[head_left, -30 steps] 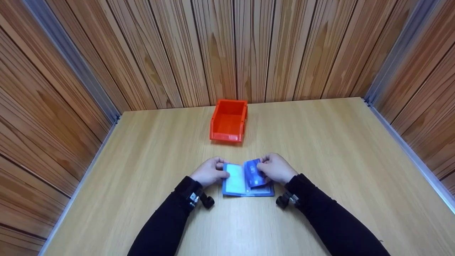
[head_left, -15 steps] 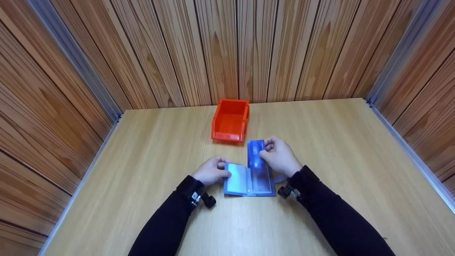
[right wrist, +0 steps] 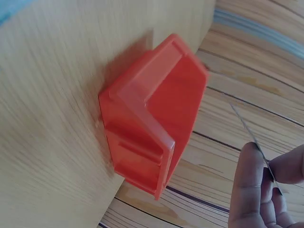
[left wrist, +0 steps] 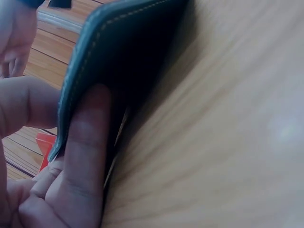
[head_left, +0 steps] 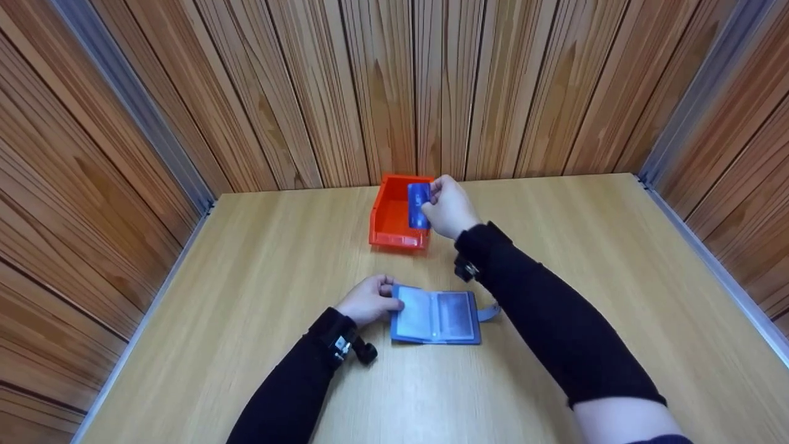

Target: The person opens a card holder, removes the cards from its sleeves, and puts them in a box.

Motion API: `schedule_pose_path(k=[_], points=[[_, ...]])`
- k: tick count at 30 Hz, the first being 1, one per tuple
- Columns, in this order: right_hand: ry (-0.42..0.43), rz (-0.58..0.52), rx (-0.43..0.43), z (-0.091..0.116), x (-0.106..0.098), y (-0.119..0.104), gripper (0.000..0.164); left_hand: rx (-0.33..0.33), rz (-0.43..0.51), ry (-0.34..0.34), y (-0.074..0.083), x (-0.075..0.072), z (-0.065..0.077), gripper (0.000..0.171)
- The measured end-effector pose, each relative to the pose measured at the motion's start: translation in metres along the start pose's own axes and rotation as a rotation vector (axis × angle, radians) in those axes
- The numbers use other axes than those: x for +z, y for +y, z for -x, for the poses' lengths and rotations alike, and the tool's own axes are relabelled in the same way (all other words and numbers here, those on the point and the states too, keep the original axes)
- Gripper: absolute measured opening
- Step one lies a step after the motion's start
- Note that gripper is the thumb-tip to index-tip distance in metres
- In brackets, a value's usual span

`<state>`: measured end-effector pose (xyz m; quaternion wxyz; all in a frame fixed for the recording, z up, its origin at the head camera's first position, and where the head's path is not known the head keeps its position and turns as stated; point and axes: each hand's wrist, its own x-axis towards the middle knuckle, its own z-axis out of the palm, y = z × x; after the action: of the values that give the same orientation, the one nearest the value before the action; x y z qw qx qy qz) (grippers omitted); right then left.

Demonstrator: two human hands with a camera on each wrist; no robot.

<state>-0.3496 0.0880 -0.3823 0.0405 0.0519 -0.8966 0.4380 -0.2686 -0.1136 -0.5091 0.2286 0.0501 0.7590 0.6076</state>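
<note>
A blue card (head_left: 418, 206) is pinched between the thumb and fingers of my right hand (head_left: 451, 207), above the right part of an orange bin (head_left: 394, 239). In the right wrist view the card (right wrist: 247, 127) appears edge-on, apart from the bin (right wrist: 137, 102). An open blue card holder (head_left: 457, 316) with clear sleeves lies on the table, its strap (head_left: 489, 313) sticking out to the right. My left hand (head_left: 368, 301) grips its left edge, thumb on top. The left wrist view shows the stitched cover (left wrist: 78, 61) lifted off the table, fingers beneath it.
The wooden table (head_left: 277, 246) meets a wood-plank wall (head_left: 345, 92) just behind the bin. Plank side walls with metal corner strips (head_left: 132, 105) stand to the left and right.
My right hand has drawn the blue card up out of the holder's right sleeve and carried it forward to the bin. The left hand keeps its grip on the holder.
</note>
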Motion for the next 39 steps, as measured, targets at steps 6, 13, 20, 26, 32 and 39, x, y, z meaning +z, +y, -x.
schedule_pose_path(k=[6,13,20,26,32,39], points=[[0.006,0.061,0.023,-0.028,0.022,-0.005,0.024,-0.025,-0.051,0.005,0.002,-0.002,0.000,0.043],[0.005,0.312,0.029,-0.040,0.047,-0.005,0.035,-0.013,-0.048,-0.001,0.001,-0.002,0.000,0.042],[-0.028,0.380,0.023,-0.043,0.066,-0.002,0.033,0.018,-0.006,-0.016,-0.001,-0.001,-0.001,0.041],[-0.040,0.424,-0.047,-0.039,0.075,0.004,0.023,0.029,-0.011,-0.008,-0.002,0.000,-0.001,0.041],[-0.072,0.368,-0.078,-0.029,0.073,0.001,0.035,0.039,-0.024,-0.003,-0.002,-0.001,-0.002,0.040],[-0.181,0.205,-0.134,-0.008,0.052,0.004,0.061,0.020,-0.036,-0.018,-0.001,-0.004,-0.001,0.041]])
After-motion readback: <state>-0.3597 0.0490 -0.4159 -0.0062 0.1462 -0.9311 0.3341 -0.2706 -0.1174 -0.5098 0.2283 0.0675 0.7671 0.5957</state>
